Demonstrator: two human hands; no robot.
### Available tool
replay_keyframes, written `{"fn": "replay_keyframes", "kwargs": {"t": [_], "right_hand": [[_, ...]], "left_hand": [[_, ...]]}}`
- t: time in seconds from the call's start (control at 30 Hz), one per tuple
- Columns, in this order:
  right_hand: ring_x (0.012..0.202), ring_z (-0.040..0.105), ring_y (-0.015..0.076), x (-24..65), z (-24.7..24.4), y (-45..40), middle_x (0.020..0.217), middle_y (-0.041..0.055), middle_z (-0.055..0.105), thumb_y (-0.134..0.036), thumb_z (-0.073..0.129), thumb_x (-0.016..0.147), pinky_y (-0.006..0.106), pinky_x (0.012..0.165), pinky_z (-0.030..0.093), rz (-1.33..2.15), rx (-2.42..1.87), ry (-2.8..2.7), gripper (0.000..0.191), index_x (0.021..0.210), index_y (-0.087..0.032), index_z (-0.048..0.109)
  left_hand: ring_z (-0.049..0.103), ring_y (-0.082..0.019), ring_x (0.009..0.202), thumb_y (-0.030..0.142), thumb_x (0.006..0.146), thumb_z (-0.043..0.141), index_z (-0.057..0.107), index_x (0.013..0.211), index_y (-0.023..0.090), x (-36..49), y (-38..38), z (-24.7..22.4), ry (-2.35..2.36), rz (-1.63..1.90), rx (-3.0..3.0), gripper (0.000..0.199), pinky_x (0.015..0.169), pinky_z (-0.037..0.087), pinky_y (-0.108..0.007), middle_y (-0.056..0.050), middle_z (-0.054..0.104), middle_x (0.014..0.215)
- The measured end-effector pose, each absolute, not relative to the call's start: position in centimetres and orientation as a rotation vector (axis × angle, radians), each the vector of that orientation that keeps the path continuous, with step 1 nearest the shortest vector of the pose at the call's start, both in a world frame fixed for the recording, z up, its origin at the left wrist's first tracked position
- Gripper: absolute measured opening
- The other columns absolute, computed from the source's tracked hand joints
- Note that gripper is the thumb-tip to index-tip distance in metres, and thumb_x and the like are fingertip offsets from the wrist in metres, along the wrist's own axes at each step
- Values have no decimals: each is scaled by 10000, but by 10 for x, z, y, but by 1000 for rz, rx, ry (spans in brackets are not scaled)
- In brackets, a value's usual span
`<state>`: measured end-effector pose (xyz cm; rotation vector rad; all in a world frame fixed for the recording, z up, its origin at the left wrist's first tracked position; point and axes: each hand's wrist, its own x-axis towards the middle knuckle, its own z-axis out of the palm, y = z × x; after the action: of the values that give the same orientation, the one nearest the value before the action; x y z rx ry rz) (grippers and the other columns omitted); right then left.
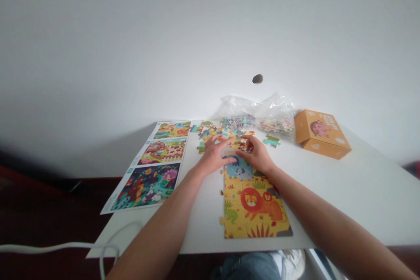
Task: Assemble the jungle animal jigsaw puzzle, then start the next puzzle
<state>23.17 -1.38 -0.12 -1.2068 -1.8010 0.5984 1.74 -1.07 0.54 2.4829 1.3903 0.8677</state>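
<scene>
The joined jigsaw puzzle (257,205), with its lions and blue elephants, lies flat on the white surface (328,188), directly before the person, presumably so both arms can reach around it. Both hands are at its far end. The left hand (214,156) has its fingers spread, thumb apart, over the left side; the right hand (259,156) curves in from the right, fingers bent, and whether they pinch a piece I cannot tell. Facing each other like this, they seem placed to steady or align pieces from both sides.

Loose pieces (210,132) lie just beyond, likely for short reaches. The picture sheet (152,162) lies face up at the left, probably for easy viewing. Plastic bags (274,111) of other pieces and the orange box (323,133) sit farther back, apparently out of the way.
</scene>
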Motion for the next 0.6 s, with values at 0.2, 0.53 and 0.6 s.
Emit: {"fn": "replay_keyframes", "kwargs": {"t": [0.2, 0.53, 0.6], "right_hand": [[708, 521, 137, 232, -1, -16, 816, -29, 534, -347, 719, 782, 279, 697, 452, 690, -1142, -1828, 587, 1322, -235, 519], [759, 546, 149, 230, -1, -18, 837, -23, 587, -209, 668, 775, 295, 747, 451, 691, -1163, -1898, 669, 1406, -254, 451], [759, 544, 147, 231, 0, -18, 842, -22, 588, -177, 644, 770, 295, 751, 451, 689, -1159, -1903, 664, 1402, -254, 453]], "left_hand": [[402, -287, 1346, 358, 769, 779, 518, 1417, 316, 17, -10, 4, 1424, 931, 2492, 700, 1135, 307, -457, -63, 618, 1307], [401, -287, 1332, 310, 785, 757, 443, 1471, 327, 16, -8, -1, 1400, 915, 2495, 755, 1140, 299, -456, -43, 618, 1327], [404, -281, 1327, 298, 779, 764, 458, 1461, 321, 16, -7, -1, 1403, 934, 2489, 748, 1134, 309, -444, -46, 624, 1312]]}}
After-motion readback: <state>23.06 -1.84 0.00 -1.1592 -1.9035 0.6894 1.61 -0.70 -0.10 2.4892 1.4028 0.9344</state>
